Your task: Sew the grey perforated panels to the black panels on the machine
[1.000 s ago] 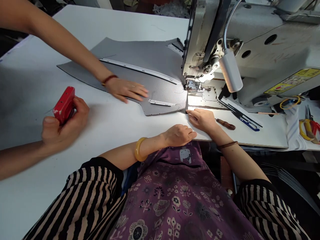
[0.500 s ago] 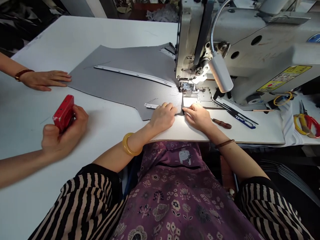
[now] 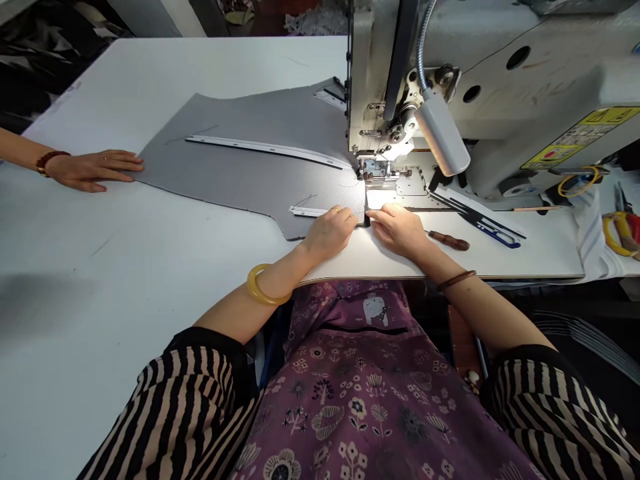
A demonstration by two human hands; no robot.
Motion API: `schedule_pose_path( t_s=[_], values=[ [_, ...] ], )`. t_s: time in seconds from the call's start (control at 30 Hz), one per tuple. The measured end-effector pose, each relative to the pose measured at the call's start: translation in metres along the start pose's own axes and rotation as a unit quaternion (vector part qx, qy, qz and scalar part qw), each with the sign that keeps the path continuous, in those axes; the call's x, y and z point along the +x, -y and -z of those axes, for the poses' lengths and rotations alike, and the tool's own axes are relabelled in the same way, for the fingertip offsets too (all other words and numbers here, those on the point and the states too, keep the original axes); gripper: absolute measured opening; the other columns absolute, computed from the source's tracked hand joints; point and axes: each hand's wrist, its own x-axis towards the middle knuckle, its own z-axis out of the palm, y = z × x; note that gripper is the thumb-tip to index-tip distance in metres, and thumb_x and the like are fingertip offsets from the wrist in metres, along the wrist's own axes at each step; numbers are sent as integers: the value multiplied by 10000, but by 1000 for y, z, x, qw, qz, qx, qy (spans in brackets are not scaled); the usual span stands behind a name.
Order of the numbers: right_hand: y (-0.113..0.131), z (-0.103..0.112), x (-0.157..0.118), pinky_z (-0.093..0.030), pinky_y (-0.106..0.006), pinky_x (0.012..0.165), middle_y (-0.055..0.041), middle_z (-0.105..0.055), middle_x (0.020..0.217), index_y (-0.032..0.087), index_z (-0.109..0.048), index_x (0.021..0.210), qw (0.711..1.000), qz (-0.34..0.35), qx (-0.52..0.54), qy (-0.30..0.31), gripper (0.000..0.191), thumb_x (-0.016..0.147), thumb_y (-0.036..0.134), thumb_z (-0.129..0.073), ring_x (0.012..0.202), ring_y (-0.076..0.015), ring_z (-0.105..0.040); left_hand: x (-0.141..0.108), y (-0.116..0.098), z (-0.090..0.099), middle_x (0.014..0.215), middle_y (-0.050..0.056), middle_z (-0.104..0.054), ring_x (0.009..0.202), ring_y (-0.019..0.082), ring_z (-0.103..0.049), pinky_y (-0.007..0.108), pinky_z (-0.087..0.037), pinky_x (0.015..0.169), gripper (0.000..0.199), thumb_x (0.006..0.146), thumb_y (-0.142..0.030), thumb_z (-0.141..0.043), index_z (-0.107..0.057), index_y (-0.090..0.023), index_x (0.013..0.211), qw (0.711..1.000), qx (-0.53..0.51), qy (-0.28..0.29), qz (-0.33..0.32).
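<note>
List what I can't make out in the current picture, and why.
Head view, all:
Grey panel: upper right end hidden behind the sewing machine.
Left grip: fingertips mostly hidden by its own knuckles.
Warning label: lettering too small to read.
Scissors: cut off by the right edge.
Other person's arm: cut off by the left edge.

A broad white worktable (image 3: pixel 165 287) fills much of a workroom, its far left edge bordering a jumble of dark material (image 3: pixel 45 67) in shadow, while a pale upright panel (image 3: pixel 150 17), a darker post (image 3: pixel 213 15) and a shaggy grey heap (image 3: pixel 315 20) stand beyond its back edge. A gooseneck lamp (image 3: pixel 443 133) throws a concentrated white glow onto the right-hand part, with softer light and a blurred shadow at left. Below the front edge, a reddish-brown board (image 3: pixel 461 337) and a dark, ridged surface (image 3: pixel 585 337) sit in dimness.
</note>
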Motion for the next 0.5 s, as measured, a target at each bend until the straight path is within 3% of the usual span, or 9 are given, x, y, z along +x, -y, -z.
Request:
schedule_pose_path(
  t_s=[0.3, 0.5],
  values=[
    [2, 4, 16, -171, -303, 522, -49, -716, 1020, 260, -604, 1267, 995, -17, -63, 72, 405, 962, 331, -347, 693, -168, -578, -1, -2, 2, 754, 72, -586, 790, 219, -554, 309, -432, 708, 244, 856, -31, -409, -622, -146, 829, 1000, 8, 11, 6],
    [-1, 0, 16, -172, -295, 525, -49, -735, 1002, 264, -620, 1269, 996, -3, -64, 65, 419, 947, 307, -355, 690, -164, -589, -1, -2, 0, 757, 69, -591, 798, 217, -560, 310, -437, 699, 222, 866, -64, -428, -628, -149, 821, 1000, 6, 3, 11]
  ],
)
